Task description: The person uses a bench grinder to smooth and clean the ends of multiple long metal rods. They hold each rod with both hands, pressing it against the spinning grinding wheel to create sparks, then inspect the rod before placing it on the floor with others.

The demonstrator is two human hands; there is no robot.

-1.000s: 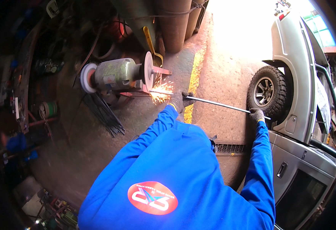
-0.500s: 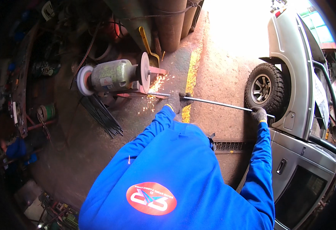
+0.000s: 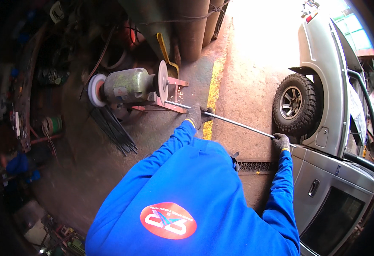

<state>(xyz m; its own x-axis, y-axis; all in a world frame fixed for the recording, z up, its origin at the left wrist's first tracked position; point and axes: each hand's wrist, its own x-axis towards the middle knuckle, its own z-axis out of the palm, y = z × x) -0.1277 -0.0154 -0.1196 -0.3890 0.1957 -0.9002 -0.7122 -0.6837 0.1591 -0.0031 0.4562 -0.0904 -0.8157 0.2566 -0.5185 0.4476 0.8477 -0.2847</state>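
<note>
A long thin metal rod (image 3: 240, 122) runs between both my gloved hands, its left end against or very near the right wheel of a bench grinder (image 3: 129, 85). My left hand (image 3: 195, 117), in a grey glove, is closed round the rod not far from that wheel. Farther right, my right hand (image 3: 280, 142) grips the rod close to its other end, which pokes out a little past the fingers. A few faint sparks show beside the grinding wheel (image 3: 163, 82). The grinder sits on a red metal stand (image 3: 176, 104).
A silver pickup (image 3: 319, 170) with a big tyre (image 3: 295, 103) stands close on my right. Dark thin bars (image 3: 112, 128) lie below the grinder. A yellow-handled dustpan (image 3: 170, 64) and large brown cylinders (image 3: 191, 30) are behind it. A floor grate (image 3: 257, 167) lies ahead of the truck door.
My right hand has come down and slightly left, so the rod tilts more steeply. My left hand has shifted slightly. The bright spray of sparks has dwindled to a few specks.
</note>
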